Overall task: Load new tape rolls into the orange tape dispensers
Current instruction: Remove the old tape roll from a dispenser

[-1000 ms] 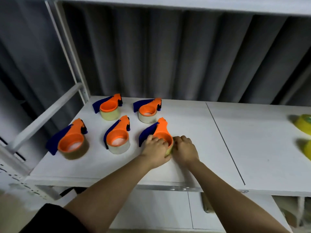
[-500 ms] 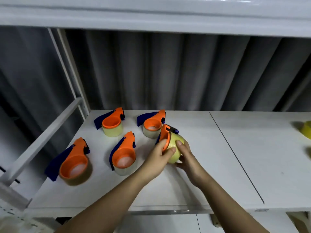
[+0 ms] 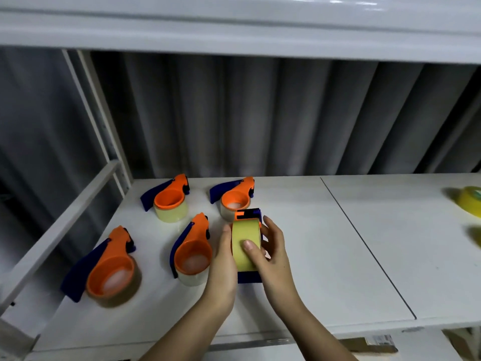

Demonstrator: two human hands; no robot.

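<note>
I hold an orange and blue tape dispenser (image 3: 247, 215) upright above the white shelf (image 3: 325, 256), its yellowish tape roll (image 3: 240, 238) facing me. My left hand (image 3: 223, 267) grips the roll's left side. My right hand (image 3: 273, 254) grips the right side, thumb pressed on the tape's face. Several other loaded orange dispensers lie flat to the left: two at the back (image 3: 170, 199) (image 3: 235, 200), one beside my left hand (image 3: 192, 248), one at the front left (image 3: 109, 269).
Yellow tape rolls (image 3: 468, 204) lie at the far right edge of the shelf. A white frame post and rail (image 3: 104, 157) bound the left side. An upper shelf (image 3: 234, 29) hangs overhead, with a grey curtain behind.
The dispenser lay flat on the shelf under both hands one second ago. Both hands have lifted it, turned it on edge and brought it towards me.
</note>
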